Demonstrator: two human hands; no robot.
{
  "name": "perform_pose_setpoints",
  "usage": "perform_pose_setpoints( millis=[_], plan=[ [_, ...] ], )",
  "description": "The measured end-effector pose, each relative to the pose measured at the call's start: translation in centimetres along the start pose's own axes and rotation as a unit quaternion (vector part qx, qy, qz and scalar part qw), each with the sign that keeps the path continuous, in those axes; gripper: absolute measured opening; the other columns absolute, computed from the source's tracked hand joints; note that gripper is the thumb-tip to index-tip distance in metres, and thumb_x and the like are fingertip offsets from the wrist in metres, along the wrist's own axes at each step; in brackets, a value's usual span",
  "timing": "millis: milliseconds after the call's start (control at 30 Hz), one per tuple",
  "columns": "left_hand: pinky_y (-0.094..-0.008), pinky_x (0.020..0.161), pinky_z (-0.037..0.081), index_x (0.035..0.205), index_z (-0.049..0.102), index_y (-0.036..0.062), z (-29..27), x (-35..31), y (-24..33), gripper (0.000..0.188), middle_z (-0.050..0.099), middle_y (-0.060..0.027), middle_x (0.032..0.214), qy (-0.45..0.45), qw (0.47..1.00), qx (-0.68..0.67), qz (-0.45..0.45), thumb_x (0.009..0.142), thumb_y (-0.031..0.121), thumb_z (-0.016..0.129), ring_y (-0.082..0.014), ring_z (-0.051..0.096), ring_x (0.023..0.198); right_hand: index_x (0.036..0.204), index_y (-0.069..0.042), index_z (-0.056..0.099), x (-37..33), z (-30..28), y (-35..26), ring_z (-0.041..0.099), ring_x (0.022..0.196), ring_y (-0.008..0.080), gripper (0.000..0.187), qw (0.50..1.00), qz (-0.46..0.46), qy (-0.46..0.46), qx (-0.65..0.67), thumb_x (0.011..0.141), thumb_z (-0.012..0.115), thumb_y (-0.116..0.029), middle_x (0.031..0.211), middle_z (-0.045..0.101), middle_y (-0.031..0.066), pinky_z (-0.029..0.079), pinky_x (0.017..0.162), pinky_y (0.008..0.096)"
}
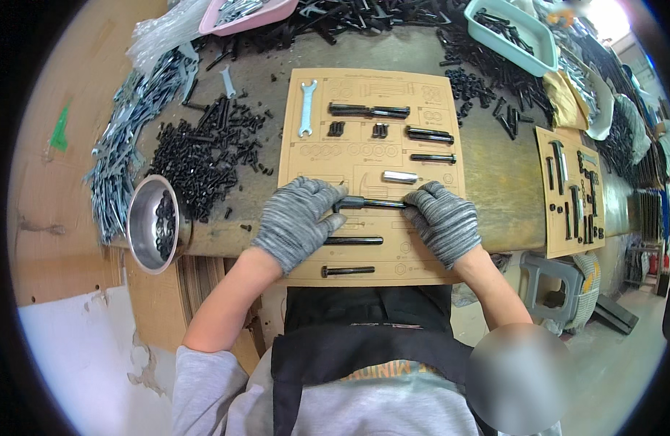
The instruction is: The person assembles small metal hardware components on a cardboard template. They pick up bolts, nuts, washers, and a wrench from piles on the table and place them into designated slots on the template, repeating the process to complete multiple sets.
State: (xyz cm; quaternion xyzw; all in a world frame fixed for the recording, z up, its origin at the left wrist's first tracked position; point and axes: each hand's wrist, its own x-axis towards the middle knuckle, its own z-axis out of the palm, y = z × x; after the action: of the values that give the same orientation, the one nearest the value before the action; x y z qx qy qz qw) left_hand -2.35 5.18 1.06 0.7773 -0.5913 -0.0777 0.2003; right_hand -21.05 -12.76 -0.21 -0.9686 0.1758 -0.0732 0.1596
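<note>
The cardboard layout card [298,163] lies flat on the workbench [487,174], printed outlines partly filled with bolts and a flat spanner [306,107]. I judge I'm mid-placement: my left hand [295,221] and right hand [442,218], both gloved, pinch the ends of a long black bolt [371,204] just above its outline. Next it needs lowering square into that slot. A steel bowl [142,225] of small screws sits left.

I note grey marled knit gloves [298,221], a black bolt [371,204], a tan cardboard template [327,163], a silver wrench [306,107], pink tray [248,16], mint-green tray [510,36].
</note>
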Motion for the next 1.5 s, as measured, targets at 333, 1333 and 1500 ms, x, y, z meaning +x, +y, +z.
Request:
perform_pose_setpoints(
  millis=[333, 1333, 1500],
  plan=[
    [-0.0397, 0.085, 0.047, 0.112, 0.063, 0.0072, 2.3, 2.6, 1.8, 0.038, 0.064, -0.0106, 0.100, -0.035, 0.999, -0.004, -0.004, 0.081, 0.029, 0.063, -0.0272, 0.059, 0.093, 0.093, -0.011, 0.065, -0.4, -1.5, 2.3, 0.062, 0.080, 0.0312, 0.014, 0.998, 0.000, 0.058, -0.003, 0.080, 0.066, -0.016, 0.087, 0.060, 0.0106, 0.051, 0.067, 0.0390],
    [-0.0227, 0.049, 0.052, 0.096, 0.066, 0.0011, -15.1, -12.9, -16.7, 0.019, 0.064, -0.0039, 0.075, 0.139, 0.800, -0.386, -0.438, 0.081, 0.013, 0.070, -0.0101, 0.061, 0.058, 0.105, 0.002, 0.065, -3.5, 2.8, 14.5, 0.061, 0.091, 0.0177, 0.021, 0.931, 0.207, 0.215, 0.212, 0.090, 0.061, -0.013, 0.099, 0.068, 0.0100, 0.048, 0.086, 0.0309],
    [-0.0221, 0.053, 0.052, 0.097, 0.066, 0.0012, -12.5, 0.6, -11.7, 0.022, 0.064, -0.0035, 0.078, 0.062, 0.831, -0.440, -0.334, 0.081, 0.016, 0.071, -0.0106, 0.060, 0.060, 0.099, -0.001, 0.068, 2.7, -1.4, 12.0, 0.055, 0.075, 0.0095, 0.017, 0.886, 0.242, 0.256, 0.302, 0.089, 0.062, -0.012, 0.084, 0.065, 0.0030, 0.046, 0.066, 0.0237]
  ],
)
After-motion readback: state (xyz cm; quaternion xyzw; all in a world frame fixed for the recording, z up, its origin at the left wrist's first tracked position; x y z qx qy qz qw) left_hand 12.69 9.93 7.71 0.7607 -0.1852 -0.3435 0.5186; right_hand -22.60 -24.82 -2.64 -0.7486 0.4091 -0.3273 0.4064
